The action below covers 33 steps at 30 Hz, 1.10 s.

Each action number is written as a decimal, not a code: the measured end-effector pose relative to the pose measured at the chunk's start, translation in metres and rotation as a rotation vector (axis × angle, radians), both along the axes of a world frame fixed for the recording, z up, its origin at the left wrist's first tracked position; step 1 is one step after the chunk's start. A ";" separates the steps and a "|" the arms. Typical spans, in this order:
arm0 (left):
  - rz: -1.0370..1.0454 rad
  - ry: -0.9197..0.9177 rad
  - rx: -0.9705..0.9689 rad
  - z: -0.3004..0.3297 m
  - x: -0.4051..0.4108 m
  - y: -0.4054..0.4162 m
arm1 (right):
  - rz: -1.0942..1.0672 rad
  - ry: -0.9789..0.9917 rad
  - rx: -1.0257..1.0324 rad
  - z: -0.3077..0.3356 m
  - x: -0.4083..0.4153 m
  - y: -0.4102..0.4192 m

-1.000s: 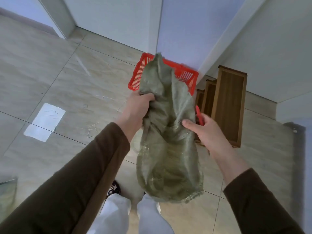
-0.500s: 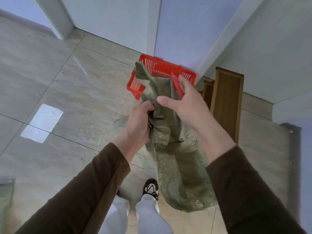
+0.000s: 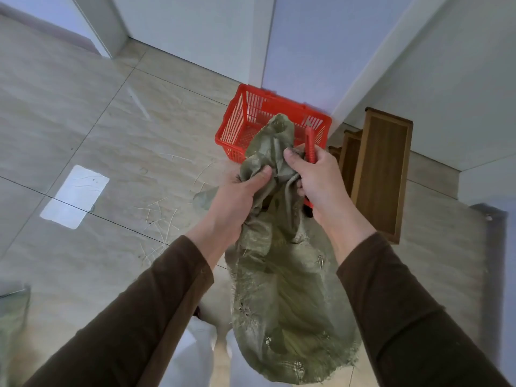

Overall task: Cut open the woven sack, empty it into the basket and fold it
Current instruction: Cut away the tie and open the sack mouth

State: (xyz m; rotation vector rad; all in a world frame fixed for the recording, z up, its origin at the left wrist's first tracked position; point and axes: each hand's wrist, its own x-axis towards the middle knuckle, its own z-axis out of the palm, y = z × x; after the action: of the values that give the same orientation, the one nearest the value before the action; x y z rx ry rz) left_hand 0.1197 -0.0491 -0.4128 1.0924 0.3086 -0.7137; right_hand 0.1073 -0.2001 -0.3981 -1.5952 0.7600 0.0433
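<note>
Right hand [image 3: 318,177] dropped back to the sack [image 3: 282,289] neck, gripping cloth plus red cutter [image 3: 310,143]; left hand [image 3: 240,191] clutches it too; sack hangs lengthwise below, basket [image 3: 240,115] just ahead.

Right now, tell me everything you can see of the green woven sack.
The green woven sack is a dull olive, coarse plastic weave, crumpled and limp, with frayed threads and small holes near its lower end. It hangs in the air in front of the person, its bunched top gathered in both grips: the left hand clutches it from the left, the right hand pinches it with the thumb while also holding a red cutter. Behind its top stands the red basket.
</note>
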 end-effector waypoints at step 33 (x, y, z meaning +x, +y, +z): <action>0.118 0.171 -0.180 0.006 0.004 -0.022 | -0.030 -0.111 -0.189 0.037 -0.038 -0.016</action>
State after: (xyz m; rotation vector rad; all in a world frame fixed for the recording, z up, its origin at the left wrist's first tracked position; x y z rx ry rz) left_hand 0.1236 -0.0710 -0.4070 0.8374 0.4428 -0.7162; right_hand 0.0691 -0.2161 -0.3613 -1.7492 0.7181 -0.1414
